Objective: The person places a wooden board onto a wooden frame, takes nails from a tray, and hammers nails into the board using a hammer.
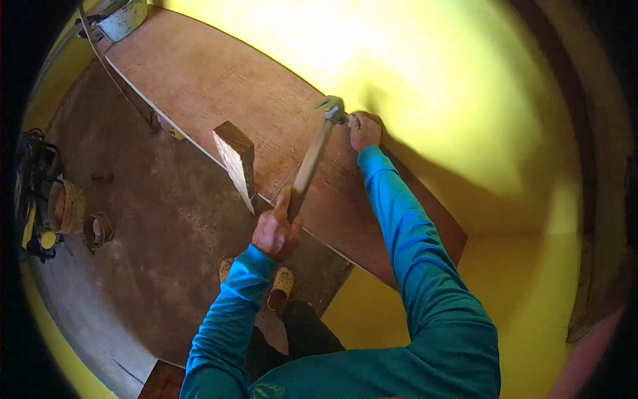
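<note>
My left hand (275,233) is closed around the lower part of a hammer's (312,159) pale wooden handle. The metal hammer head (332,108) is up by the yellow wall, close to the fingers of my right hand (365,132). That hand is closed, its fingers pressed together at the wall-side edge of a long reddish-brown wooden board (226,73). Whatever it pinches is hidden or too small to make out. A wedge-shaped wood offcut (236,156), with a light cut face, stands at the board's near edge, left of the hammer.
A pale tub (124,21) sits at the board's far left end. On the concrete floor (159,219) at left are a bucket (65,206), a smaller container (98,230) and dark equipment with yellow parts (38,193). My feet in light clogs (282,282) stand below the board.
</note>
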A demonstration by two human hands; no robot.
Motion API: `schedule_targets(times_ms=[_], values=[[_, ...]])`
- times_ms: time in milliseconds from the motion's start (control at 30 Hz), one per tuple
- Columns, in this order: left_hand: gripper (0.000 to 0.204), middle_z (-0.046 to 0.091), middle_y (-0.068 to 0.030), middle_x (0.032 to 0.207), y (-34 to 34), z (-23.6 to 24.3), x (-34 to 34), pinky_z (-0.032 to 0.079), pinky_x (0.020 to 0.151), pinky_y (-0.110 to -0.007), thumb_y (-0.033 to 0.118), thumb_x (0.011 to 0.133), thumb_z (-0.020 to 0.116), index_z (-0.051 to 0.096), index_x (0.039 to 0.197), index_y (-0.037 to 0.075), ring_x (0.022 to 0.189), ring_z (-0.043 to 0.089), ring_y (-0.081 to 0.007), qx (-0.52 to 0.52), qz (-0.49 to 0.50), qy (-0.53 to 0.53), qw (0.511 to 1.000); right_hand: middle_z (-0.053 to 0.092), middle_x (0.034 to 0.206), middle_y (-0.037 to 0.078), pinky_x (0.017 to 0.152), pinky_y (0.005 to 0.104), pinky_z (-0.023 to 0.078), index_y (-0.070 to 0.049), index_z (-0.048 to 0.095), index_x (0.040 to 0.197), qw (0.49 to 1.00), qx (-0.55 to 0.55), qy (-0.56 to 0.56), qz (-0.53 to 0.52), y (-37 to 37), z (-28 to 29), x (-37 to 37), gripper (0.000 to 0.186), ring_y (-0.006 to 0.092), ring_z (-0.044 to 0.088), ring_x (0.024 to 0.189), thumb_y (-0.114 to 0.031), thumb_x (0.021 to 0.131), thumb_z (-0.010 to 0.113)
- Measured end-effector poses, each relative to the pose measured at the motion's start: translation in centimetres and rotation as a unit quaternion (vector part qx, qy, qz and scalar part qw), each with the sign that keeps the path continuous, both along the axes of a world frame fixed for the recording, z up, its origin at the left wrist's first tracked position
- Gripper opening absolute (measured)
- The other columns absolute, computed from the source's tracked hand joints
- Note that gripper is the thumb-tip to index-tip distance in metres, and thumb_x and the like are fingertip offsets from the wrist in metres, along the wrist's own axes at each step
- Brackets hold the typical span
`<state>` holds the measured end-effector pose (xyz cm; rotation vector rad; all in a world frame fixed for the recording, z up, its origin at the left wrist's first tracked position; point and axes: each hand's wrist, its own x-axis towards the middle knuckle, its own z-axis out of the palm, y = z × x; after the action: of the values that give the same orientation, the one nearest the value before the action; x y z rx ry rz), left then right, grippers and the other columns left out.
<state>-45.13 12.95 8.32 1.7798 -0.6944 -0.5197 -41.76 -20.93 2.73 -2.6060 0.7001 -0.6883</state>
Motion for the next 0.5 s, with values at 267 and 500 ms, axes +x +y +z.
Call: schedule_targets(times_ms=[267, 500], values=[[0.061, 0.054, -0.0251, 0.063, -5.3, -3.7, 2.3, 0.041, 0.053, -0.047, 0.006, 0.074, 0.048, 0.028, 0.132, -0.003, 0.058, 0.054, -0.0416, 0.022, -0.031, -0.212, 0.976, 0.059, 0.074, 0.017, 0.065, 0.0466, 0.045, -0.007, 0.057, 0.072, 0.990, -0.119, 0.032, -0.061, 0.7, -0.1, 0.4, 0.024, 0.0378, 0.057, 0.071, -0.028, 0.083, 0.051], [0.058, 0.057, -0.0277, 0.077, -5.5, -2.9, 2.7, 0.044, 0.059, -0.050, 0.009, 0.075, 0.053, 0.033, 0.128, -0.002, 0.062, 0.055, -0.0438, -0.072, 0.025, -0.290, 0.954, 0.056, 0.074, 0.020, 0.063, 0.0483, 0.043, -0.006, 0.053, 0.069, 0.994, -0.103, -0.028, -0.014, 0.4, -0.5, 0.1, 0.026, 0.0390, 0.055, 0.068, -0.026, 0.084, 0.048]])
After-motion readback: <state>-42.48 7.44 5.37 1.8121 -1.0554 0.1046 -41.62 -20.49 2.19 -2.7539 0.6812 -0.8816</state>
